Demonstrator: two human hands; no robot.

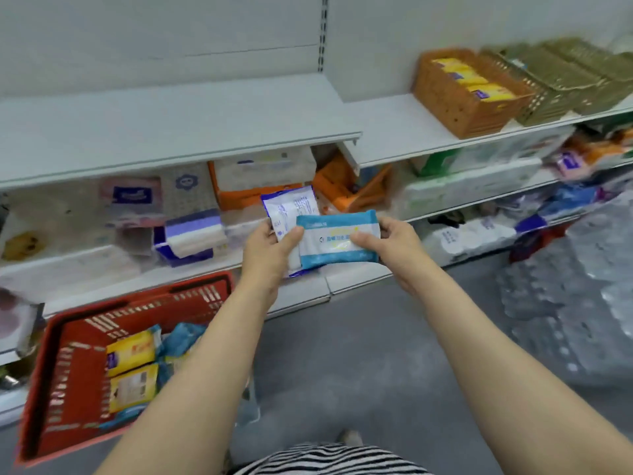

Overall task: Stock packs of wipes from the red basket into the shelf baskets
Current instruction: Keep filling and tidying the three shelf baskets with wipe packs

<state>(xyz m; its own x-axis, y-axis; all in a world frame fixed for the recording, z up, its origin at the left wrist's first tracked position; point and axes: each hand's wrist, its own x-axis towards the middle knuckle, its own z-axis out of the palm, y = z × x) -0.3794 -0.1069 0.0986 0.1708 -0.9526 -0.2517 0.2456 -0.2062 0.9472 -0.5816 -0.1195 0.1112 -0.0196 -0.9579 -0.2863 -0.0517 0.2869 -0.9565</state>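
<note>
Head view, left to right. At lower left the red basket [68,365] is sitting on the floor against the shelving, holding yellow packs [132,353] and teal-blue packs [181,339] not yet stocked. At centre, you are gripping the dark-blue-and-white wipes pack [291,209] in your left hand [269,255], thumb curled over its front face and fingers hidden behind it. Your right hand [394,245] is pinching the right end of the light-blue wipes pack [337,240], which is overlapping the first pack, thumb on its face. Both packs are hanging in the air before the middle shelf. The step in hand appears to be carrying and sorting. At upper right, the orange shelf basket [455,108] is holding yellow packs, with olive baskets [561,77] beside it. Next, you are likely needing to raise each pack to its matching basket.
</note>
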